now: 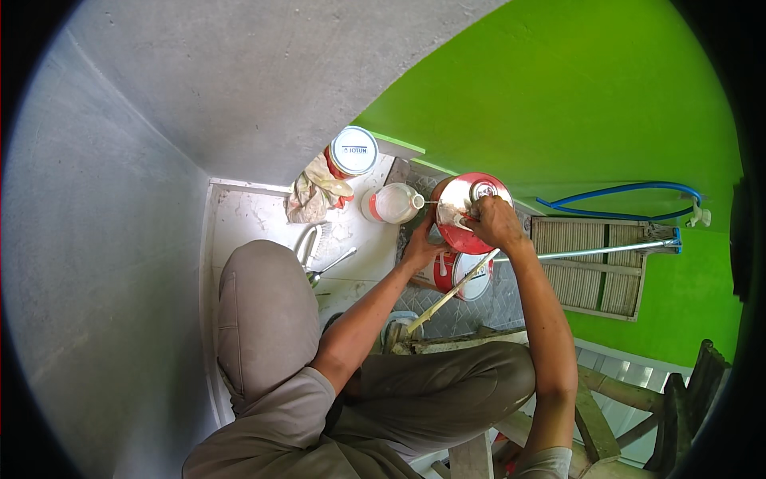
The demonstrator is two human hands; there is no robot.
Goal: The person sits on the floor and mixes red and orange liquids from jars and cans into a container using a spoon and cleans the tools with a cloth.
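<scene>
My right hand (499, 223) is closed on the handle of a red metal tin (460, 237), whose shiny top faces me and carries a round spout cap. My left hand (423, 248) presses against the tin's left underside; its fingertips are partly hidden behind the tin. To the left, a clear plastic bottle (394, 203) with a red label has its open mouth close to the tin's edge. A thin pale line spans the small gap there; I cannot tell whether it is liquid. Below the tin, a white-lidded red paint can (477, 279) partly shows.
Another white-lidded can (353, 150) and a stained rag (317, 191) lie by the grey wall. A brush (316, 243) rests near my left knee. A wooden stick (451, 294) and a metal pole (590, 253) cross at right, near a louvred panel (586, 299) and a blue hose (622, 188).
</scene>
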